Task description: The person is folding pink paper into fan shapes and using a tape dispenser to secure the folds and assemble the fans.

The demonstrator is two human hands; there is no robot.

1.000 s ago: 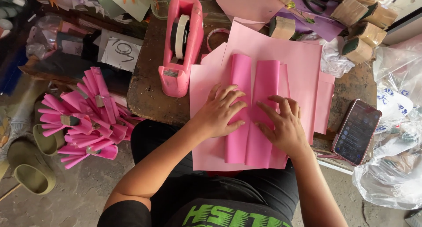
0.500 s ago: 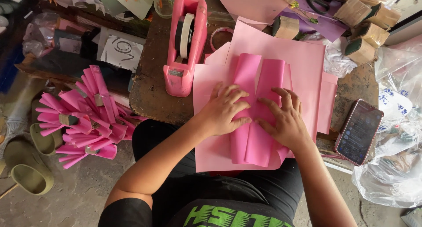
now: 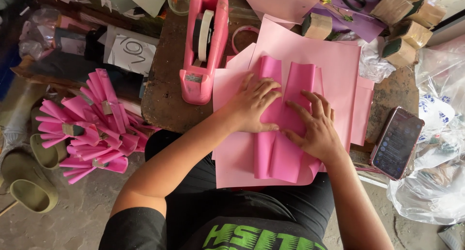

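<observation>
Both hands press flat on a pleated pink paper sheet [image 3: 286, 129], smooth & thin, w/ long folds running up and down like a fan. The left hand [image 3: 254, 105] lies open, fingers spread over the left folds, gripping nothing. The right hand [image 3: 317, 126] is also open, fingers stretched out, pushing down on the middle folds, touching the left hand's fingertips.

The folded sheet sits on top of bigger flat pink sheets [image 3: 339, 66], and these lie on a rough, dark brown tabletop [image 3: 167, 95] w/ a worn, scratchy look.

Just left of the folded sheet stands a pink plastic tape holder [image 3: 206, 42], long & rounded, w/ a tape roll in it. Well to the right of the sheet, at the tabletop edge, lies a flat phone [image 3: 397, 142] w/ a shiny dark screen. Above the sheet are small brown blocks [image 3: 402, 20] w/ dark green tops. Far left of the sheet, down on the floor, is a pile of pink paper fans [image 3: 92, 129], spiky & folded. Crinkly clear plastic bags [image 3: 431, 182] sit past the phone.
</observation>
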